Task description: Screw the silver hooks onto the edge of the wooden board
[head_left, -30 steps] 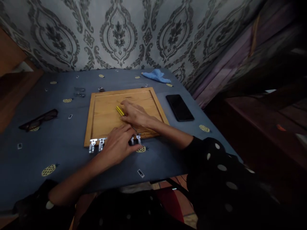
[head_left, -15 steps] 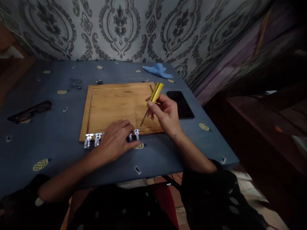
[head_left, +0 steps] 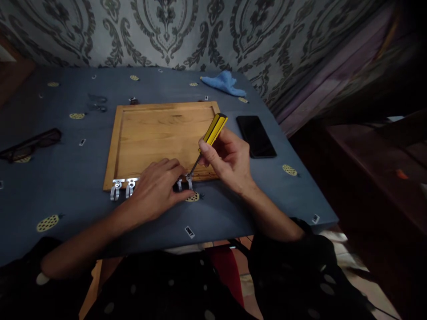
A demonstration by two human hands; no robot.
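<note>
At the near edge of the wooden board (head_left: 153,138), two shiny metal clips (head_left: 130,186) show just left of the left hand (head_left: 156,189). That hand lies palm down over the edge, its fingers bent close together on the wood and the thumb spread away from them; the brackets (head_left: 189,181) show in the gap between forefinger and thumb. The right hand (head_left: 231,160) pinches the yellow-and-black screwdriver (head_left: 213,130) between thumb and fingers – handle tilted up to the right, shaft slanting down to the rightmost bracket, beside the left forefinger.

The counter wears a blue-grey cover (head_left: 76,186) printed with pineapples. On it, from the left, come dark-framed glasses (head_left: 43,141), small pieces (head_left: 97,107) too faint to identify, the board, a crumpled blue cloth (head_left: 225,83) and a black phone (head_left: 256,137). Behind hangs a grey patterned fabric (head_left: 163,33); at right stands dark reddish furniture (head_left: 373,173), in shadow.

The glasses sit well apart from the board, with a broad stretch of cover between. In front, a narrower band separates board and counter edge. To the right, the phone lies near the board – just beyond the right hand – and close to the counter's slanting right edge.
</note>
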